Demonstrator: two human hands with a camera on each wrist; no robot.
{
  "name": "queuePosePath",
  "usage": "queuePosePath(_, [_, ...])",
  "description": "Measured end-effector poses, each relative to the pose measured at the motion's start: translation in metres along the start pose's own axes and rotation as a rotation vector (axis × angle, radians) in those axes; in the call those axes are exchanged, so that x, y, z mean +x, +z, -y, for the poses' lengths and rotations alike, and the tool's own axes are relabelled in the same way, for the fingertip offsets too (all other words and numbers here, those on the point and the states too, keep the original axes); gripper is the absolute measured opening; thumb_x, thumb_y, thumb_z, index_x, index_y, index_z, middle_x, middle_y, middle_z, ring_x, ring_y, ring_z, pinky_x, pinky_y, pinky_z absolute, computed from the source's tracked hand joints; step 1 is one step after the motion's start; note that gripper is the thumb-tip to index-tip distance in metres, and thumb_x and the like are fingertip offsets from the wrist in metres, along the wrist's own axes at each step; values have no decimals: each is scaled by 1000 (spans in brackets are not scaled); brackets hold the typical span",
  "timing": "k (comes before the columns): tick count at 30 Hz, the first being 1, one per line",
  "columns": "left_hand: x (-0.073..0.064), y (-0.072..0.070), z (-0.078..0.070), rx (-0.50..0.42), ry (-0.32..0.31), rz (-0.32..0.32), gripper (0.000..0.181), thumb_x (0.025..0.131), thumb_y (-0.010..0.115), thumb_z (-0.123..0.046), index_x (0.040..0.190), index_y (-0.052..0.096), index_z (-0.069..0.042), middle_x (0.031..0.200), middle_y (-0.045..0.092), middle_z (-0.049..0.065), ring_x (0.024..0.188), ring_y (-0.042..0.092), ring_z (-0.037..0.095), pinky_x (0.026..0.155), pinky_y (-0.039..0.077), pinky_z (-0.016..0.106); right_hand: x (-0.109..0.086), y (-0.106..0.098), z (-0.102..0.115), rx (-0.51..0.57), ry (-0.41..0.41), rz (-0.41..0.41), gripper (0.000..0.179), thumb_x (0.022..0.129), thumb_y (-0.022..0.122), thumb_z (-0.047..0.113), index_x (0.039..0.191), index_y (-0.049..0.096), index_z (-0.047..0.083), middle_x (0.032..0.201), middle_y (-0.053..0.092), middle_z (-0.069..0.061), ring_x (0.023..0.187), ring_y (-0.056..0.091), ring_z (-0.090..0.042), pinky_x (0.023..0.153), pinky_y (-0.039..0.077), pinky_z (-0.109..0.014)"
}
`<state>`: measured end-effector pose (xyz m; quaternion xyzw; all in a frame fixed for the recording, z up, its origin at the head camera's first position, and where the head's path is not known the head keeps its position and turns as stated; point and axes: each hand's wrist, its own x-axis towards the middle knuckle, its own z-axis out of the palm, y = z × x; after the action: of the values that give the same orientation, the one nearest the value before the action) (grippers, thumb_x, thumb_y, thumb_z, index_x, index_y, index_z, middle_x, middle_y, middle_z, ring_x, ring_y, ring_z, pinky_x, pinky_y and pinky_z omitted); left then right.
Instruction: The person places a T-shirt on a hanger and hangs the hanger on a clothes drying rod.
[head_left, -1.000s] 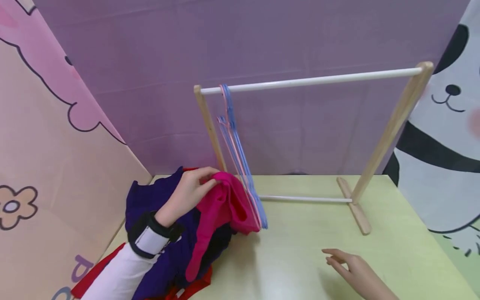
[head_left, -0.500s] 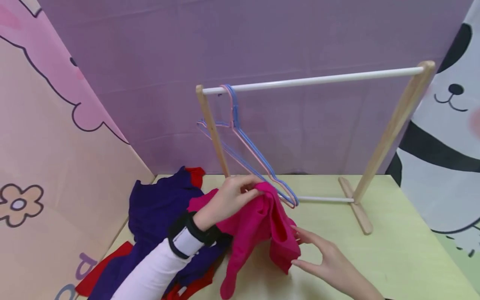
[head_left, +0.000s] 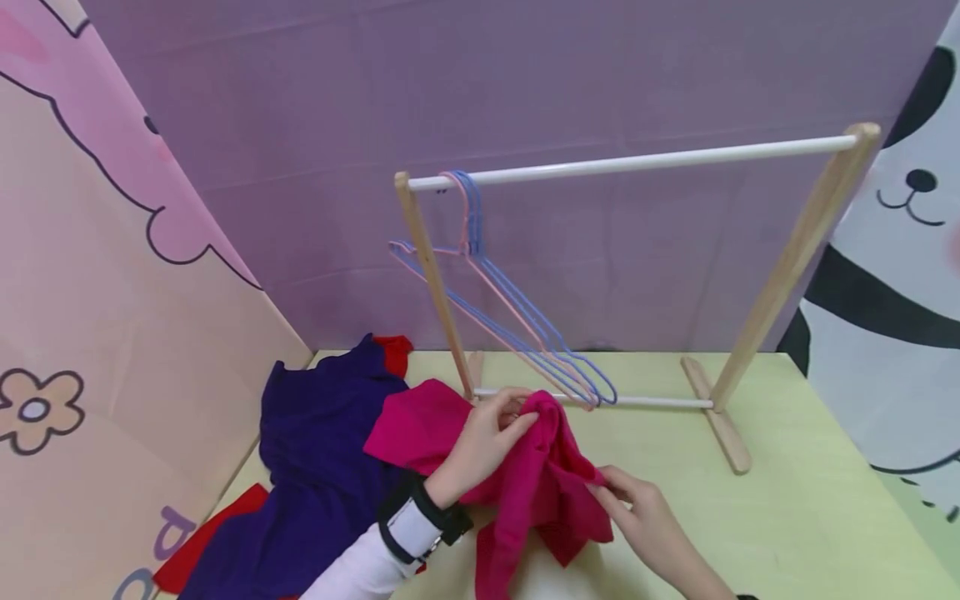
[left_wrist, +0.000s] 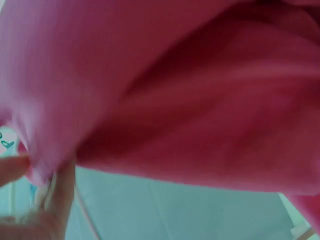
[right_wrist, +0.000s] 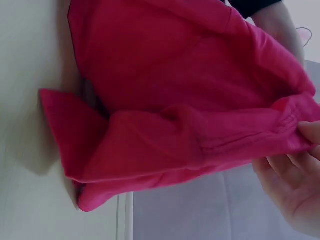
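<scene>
A bright pink garment [head_left: 551,492] hangs between my two hands, its lower folds close over the table. My left hand [head_left: 483,437] pinches it near the top, thumb against fingers; in the left wrist view the pink cloth [left_wrist: 200,120] fills most of the picture. My right hand [head_left: 648,517] pinches an edge on the garment's right side. Seen from the right wrist, the right thumb and fingers [right_wrist: 287,182] nip the hem of the pink cloth [right_wrist: 165,140]. One part of the garment spreads left behind my left wrist, over the dark blue clothing [head_left: 330,442].
Behind the hands stands a small clothes rack with a white rail [head_left: 660,161] and wooden posts [head_left: 795,267]. Several blue and pink hangers [head_left: 517,304] hang at its left end. Red cloth [head_left: 213,533] shows under the dark blue clothing. A purple backdrop [head_left: 562,83] rises behind the table.
My left hand has brought the pink garment right and toward me, off the clothes pile. My right hand has come in and taken its edge. The hangers have swung to the right.
</scene>
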<state>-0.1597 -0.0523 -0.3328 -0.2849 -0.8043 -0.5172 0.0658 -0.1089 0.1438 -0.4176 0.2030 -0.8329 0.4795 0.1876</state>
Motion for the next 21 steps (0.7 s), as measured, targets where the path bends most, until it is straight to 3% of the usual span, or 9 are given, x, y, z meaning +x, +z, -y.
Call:
queuePosePath(2, [-6, 3, -3, -13, -43, -52, 25, 81, 57, -1, 104, 47, 4, 88, 60, 19, 76, 59, 23, 68, 52, 38, 0, 0, 0, 26, 39, -7, 16, 83, 55, -1, 85, 61, 13, 79, 65, 1, 74, 59, -7, 63, 54, -36])
queuePosePath(4, [-13, 5, -4, -34, -80, -63, 28, 82, 58, -4, 105, 43, 3, 94, 58, 19, 79, 59, 25, 70, 52, 40, 1, 0, 0, 32, 50, -5, 15, 83, 55, -1, 84, 61, 13, 79, 65, 1, 74, 59, -8, 63, 54, -36])
queuePosePath(6, [-20, 6, -5, -52, -110, -37, 33, 82, 60, -10, 108, 42, 1, 96, 57, 16, 80, 58, 23, 71, 52, 41, 1, 0, -1, 41, 55, 4, 14, 83, 54, 0, 84, 61, 12, 79, 65, 1, 74, 59, -7, 63, 54, -35])
queuePosePath(8, [-27, 9, 6, -12, -115, 1, 43, 81, 62, -24, 113, 40, -5, 104, 55, 12, 86, 55, 20, 73, 51, 39, 0, 0, -2, 46, 57, 11, 14, 83, 54, 0, 85, 61, 12, 79, 64, 1, 73, 59, -7, 62, 54, -34])
queuePosePath(11, [-36, 15, 24, 108, -64, 40, 51, 78, 65, -32, 116, 39, -11, 106, 53, 5, 90, 52, 14, 73, 50, 34, 0, 0, -4, 43, 54, 5, 15, 83, 54, -1, 86, 61, 12, 80, 64, 0, 74, 58, -7, 62, 54, -32])
queuePosePath(13, [-40, 19, 38, 204, -3, 25, 45, 77, 67, -28, 111, 43, -11, 104, 52, 4, 89, 51, 11, 71, 50, 30, 0, -2, -5, 54, 73, 12, 14, 83, 54, 0, 87, 61, 11, 81, 64, 0, 75, 57, -7, 62, 53, -31])
queuePosePath(15, [-42, 20, 42, 252, 32, -3, 30, 77, 67, -16, 101, 50, -9, 97, 53, 3, 82, 53, 10, 66, 50, 27, -1, -5, -5, 73, 115, 18, 12, 84, 54, 2, 88, 61, 11, 80, 63, 0, 74, 56, -7, 62, 52, -29])
queuePosePath(18, [-43, 15, 46, 222, 36, -57, 14, 76, 64, -6, 88, 58, -9, 89, 57, 3, 77, 54, 9, 62, 51, 28, 0, -14, -6, 108, 215, 24, 8, 87, 52, 7, 88, 60, 9, 78, 61, 0, 72, 54, -9, 61, 49, -25])
queuePosePath(21, [-43, 5, 47, 163, 8, -107, 6, 79, 63, -9, 85, 60, -10, 85, 61, 1, 74, 55, 8, 62, 52, 31, 2, -32, -9, 127, 313, 7, 13, 90, 48, 12, 92, 59, 4, 76, 60, 1, 71, 54, -10, 62, 48, -23])
